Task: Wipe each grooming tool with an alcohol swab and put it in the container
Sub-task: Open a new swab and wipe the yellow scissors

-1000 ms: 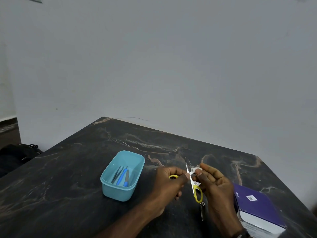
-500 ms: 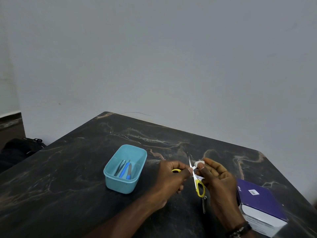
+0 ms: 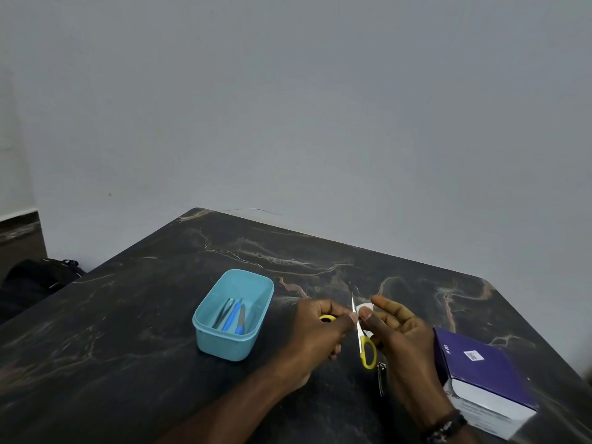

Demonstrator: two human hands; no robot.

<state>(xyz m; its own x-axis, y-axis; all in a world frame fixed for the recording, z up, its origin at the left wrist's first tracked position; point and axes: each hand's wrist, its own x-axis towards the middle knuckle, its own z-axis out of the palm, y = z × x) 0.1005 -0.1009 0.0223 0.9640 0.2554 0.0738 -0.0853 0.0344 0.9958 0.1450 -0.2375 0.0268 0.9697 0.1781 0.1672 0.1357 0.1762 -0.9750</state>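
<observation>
Left hand (image 3: 315,334) grips yellow-handled scissors (image 3: 362,334) above the tabletop's (image 3: 128,331) middle; right hand (image 3: 395,331) pinches alcohol swab (image 3: 365,307) against the blade. Stiff, light, sharp-tipped: best held by handle loops. Teal container (image 3: 205,328) just left.

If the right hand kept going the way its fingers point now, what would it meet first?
The right hand, pinching the swab, points up-left across the table. It would first meet the scissors' blade, then the left hand holding the scissors; depth is hard to judge from this one view.
</observation>
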